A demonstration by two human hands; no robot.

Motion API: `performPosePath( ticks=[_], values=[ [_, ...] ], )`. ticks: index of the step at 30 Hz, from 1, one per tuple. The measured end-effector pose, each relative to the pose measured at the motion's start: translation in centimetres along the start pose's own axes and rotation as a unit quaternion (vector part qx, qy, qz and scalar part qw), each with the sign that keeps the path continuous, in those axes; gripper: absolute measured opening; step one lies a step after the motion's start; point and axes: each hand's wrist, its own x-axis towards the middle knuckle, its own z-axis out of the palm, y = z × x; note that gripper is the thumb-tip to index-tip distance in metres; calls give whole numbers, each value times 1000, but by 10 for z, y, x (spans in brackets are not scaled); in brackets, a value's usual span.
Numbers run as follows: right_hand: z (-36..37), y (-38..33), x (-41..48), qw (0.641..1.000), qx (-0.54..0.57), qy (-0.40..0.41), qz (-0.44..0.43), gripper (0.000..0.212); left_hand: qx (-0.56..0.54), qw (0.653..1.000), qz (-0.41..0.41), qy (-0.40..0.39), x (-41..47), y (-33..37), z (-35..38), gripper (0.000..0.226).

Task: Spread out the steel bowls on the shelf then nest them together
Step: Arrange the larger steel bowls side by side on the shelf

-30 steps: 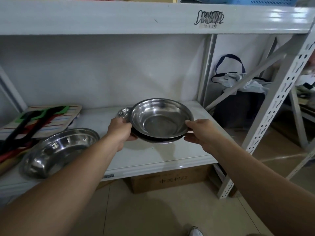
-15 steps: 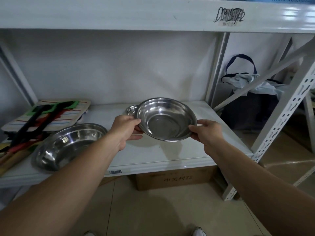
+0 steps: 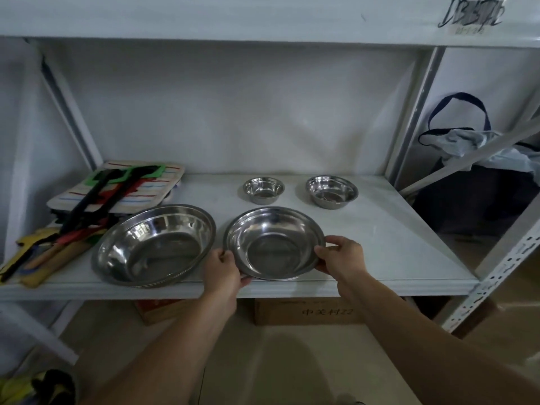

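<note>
Several steel bowls are spread over the white shelf (image 3: 394,238). The largest bowl (image 3: 155,244) sits at the front left. Beside it, at the front middle, a medium bowl (image 3: 273,242) rests on the shelf board, gripped by both hands at its rim: my left hand (image 3: 223,270) on its near-left edge, my right hand (image 3: 340,255) on its right edge. Behind it stand the smallest bowl (image 3: 263,190) and a small bowl (image 3: 331,191), apart from each other.
A striped mat with black, green and red tools (image 3: 117,188) lies at the shelf's left. The slanted brace and post (image 3: 409,112) bound the right side. A dark bag (image 3: 479,176) hangs beyond. A cardboard box (image 3: 315,312) sits under the shelf.
The medium bowl, held up in the air before, has come down onto the front middle of the shelf. The view has shifted, and two small bowls now show at the back.
</note>
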Motion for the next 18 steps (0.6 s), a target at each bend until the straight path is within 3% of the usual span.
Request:
performPosePath(
  ticks=[18],
  values=[
    [4, 10, -2, 1000, -10, 5, 3, 47, 26, 1000, 10, -2, 0, -7, -1, 28]
  ],
)
